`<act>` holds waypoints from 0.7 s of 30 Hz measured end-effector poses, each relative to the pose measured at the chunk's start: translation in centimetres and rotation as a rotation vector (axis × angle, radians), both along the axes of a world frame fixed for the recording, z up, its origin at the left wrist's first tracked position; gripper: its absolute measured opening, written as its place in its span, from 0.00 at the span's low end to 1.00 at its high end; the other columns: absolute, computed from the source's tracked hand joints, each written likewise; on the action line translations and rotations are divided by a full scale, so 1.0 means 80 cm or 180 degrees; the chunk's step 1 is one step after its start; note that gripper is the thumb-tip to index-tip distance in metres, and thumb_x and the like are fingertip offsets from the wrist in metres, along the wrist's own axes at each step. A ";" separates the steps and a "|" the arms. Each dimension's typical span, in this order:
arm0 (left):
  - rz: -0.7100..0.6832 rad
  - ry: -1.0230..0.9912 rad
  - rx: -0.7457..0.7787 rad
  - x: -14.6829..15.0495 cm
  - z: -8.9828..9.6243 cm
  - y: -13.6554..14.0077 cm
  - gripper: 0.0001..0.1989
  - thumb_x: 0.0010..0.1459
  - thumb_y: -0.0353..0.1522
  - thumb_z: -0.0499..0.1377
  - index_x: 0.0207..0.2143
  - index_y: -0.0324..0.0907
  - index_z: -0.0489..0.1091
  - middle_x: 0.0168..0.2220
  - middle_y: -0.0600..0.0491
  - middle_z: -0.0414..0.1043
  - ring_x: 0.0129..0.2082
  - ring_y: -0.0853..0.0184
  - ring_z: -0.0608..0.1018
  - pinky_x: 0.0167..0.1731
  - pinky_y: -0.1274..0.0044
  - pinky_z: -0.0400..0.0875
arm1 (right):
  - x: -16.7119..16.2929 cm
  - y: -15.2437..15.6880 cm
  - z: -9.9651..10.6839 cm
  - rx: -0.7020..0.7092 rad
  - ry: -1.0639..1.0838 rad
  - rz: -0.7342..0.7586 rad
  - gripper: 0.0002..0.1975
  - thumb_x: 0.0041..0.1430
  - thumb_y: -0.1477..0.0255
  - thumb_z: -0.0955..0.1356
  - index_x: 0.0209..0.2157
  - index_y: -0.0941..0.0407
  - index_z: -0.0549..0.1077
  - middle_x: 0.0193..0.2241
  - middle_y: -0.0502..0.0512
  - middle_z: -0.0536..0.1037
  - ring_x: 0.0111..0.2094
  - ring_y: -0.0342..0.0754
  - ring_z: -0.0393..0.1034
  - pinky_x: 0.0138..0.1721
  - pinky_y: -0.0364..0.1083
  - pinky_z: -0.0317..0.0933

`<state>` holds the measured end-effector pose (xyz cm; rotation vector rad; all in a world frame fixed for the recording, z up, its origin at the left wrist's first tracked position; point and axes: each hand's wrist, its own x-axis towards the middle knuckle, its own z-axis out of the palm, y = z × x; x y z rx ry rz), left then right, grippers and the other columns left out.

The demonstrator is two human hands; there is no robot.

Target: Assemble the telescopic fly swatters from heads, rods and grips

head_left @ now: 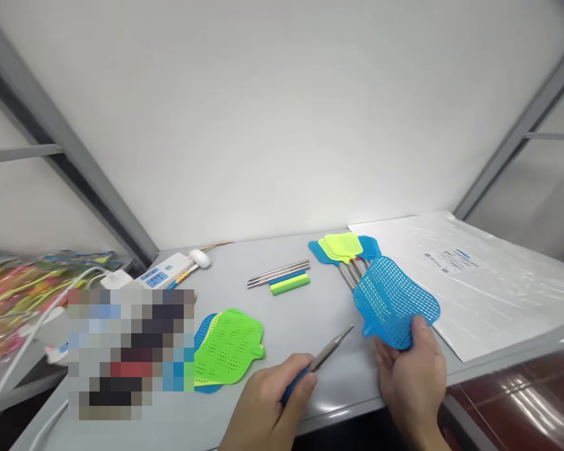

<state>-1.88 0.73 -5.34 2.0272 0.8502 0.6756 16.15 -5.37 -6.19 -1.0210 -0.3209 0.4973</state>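
Observation:
My left hand [275,401] is closed round the blue grip of a telescopic metal rod [331,347], its bare tip pointing up to the right. In my right hand [416,376] is a blue perforated fly swatter head [395,300], pinched at its lower edge. The head's narrow socket end faces the rod tip, with a gap between them. Behind it lie fly swatters with metal rods, their yellow heads [343,245] and blue heads partly covered. Loose green fly swatter heads [230,347] are stacked with yellow and blue ones left of my left hand.
Several metal rods [282,270] and a green grip tube [290,285] lie mid-table. A white plastic package [489,269] covers the right side. A power strip [160,274] with white cables stands at left, beside a pixelated patch. Colourful bagged items [28,288] lie far left.

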 end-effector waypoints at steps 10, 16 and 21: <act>-0.0226 0.0413 -0.0107 0.003 0.012 0.007 0.16 0.65 0.43 0.51 0.45 0.48 0.74 0.31 0.55 0.76 0.33 0.64 0.76 0.34 0.80 0.69 | -0.001 0.001 -0.010 -0.0003 0.0156 0.0159 0.16 0.58 0.59 0.69 0.27 0.55 0.65 0.14 0.44 0.68 0.14 0.41 0.61 0.17 0.42 0.59; -0.0185 0.0350 -0.0055 0.002 0.010 0.007 0.14 0.64 0.42 0.52 0.44 0.50 0.75 0.35 0.55 0.78 0.35 0.64 0.78 0.36 0.80 0.70 | 0.001 0.001 -0.008 0.0173 0.0282 -0.0032 0.16 0.59 0.60 0.69 0.26 0.55 0.63 0.14 0.41 0.64 0.14 0.40 0.60 0.18 0.42 0.60; -0.0251 0.0384 -0.0022 0.000 0.007 0.009 0.15 0.64 0.41 0.52 0.47 0.50 0.75 0.37 0.55 0.78 0.36 0.64 0.78 0.37 0.80 0.70 | 0.001 0.002 -0.010 0.0196 0.0162 -0.0046 0.15 0.59 0.61 0.69 0.26 0.55 0.64 0.14 0.41 0.64 0.15 0.40 0.59 0.21 0.43 0.62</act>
